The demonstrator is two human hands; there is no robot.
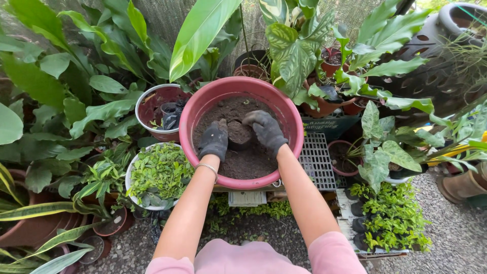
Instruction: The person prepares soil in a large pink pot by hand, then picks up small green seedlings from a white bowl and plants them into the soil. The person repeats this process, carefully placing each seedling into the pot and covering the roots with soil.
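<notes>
Both gloved hands in big pink tub (203, 109) of soil: left hand (214, 139) & right hand (265, 131) cupped w/ fingers curled round a dark soil clump (239, 133) sitting btwn them, touching both palms.

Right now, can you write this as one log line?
left hand: on soil | right hand: on soil | between: small pot | in: pink basin

White pot of small green plants (158, 175), grey plastic crate (318, 160)
</notes>
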